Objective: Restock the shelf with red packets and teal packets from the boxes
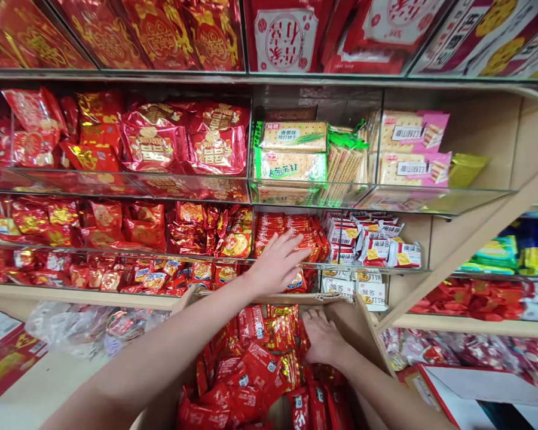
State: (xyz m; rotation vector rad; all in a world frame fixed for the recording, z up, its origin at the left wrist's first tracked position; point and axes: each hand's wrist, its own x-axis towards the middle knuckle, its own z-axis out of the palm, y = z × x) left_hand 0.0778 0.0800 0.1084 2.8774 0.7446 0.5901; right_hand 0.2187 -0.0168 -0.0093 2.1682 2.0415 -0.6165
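Observation:
My left hand point(278, 263) is stretched over the front of a low shelf compartment, its fingers apart. Behind and under it stand rows of small red snack packets point(314, 236); I see nothing held in this hand. Below, my right hand point(321, 337) reaches into an open cardboard box point(363, 316), by its far right corner. Its fingers are extended against the red and gold packets there, and its thumb side is partly hidden. Many loose red packets point(251, 370) fill the box, some standing and some lying flat.
Clear dividers and lips point(161, 185) part the shelf compartments. Green-edged cracker packs point(291, 164) and pink-edged cracker packs point(415, 161) sit above, white packets point(376, 245) to the right. A slanted wooden panel point(470, 239) bounds the right side. Plastic-bagged goods point(80, 325) lie lower left.

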